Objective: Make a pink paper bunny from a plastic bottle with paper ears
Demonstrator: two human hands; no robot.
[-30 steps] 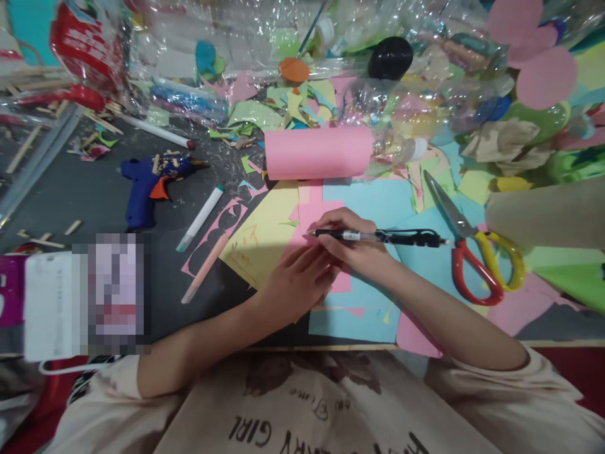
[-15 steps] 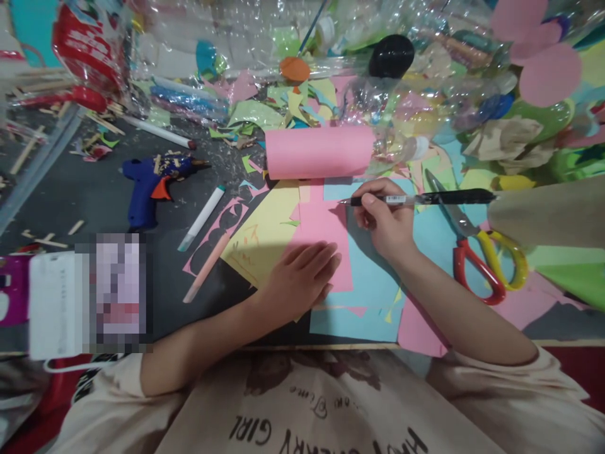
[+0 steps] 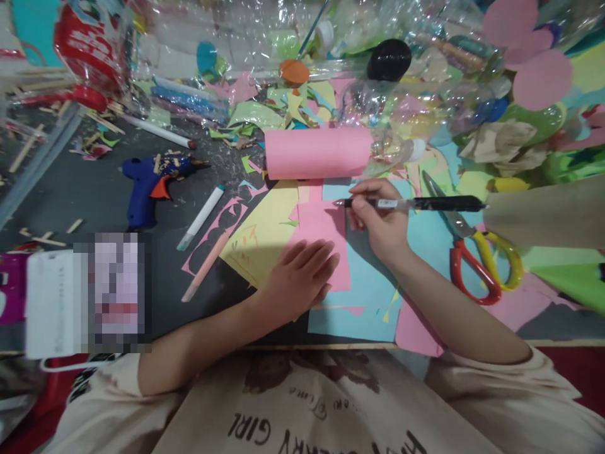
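My left hand [image 3: 302, 271] lies flat, fingers stretched out, on a piece of pink paper [image 3: 321, 224]. A black pen [image 3: 420, 203] is gripped in my right hand [image 3: 382, 217], its tip pointing left at the upper right part of the pink paper. Under these lie a light blue sheet [image 3: 363, 315] and a yellow sheet [image 3: 255, 233] with orange marks. Just beyond the paper a clear plastic bottle wrapped in pink paper [image 3: 316, 153] rests on its side, white cap to the right.
Red-and-yellow-handled scissors [image 3: 475, 271] lie right of my right forearm. To the left are a blue glue gun [image 3: 146, 183], a white marker [image 3: 201, 217] and an orange marker [image 3: 205, 268]. Paper scraps and clear plastic bottles crowd the back, with a red-labelled bottle [image 3: 89, 47] at far left.
My right hand and the pen have shifted very slightly left, along with a small shift of the whole view. My left hand stays flat on the pink paper.
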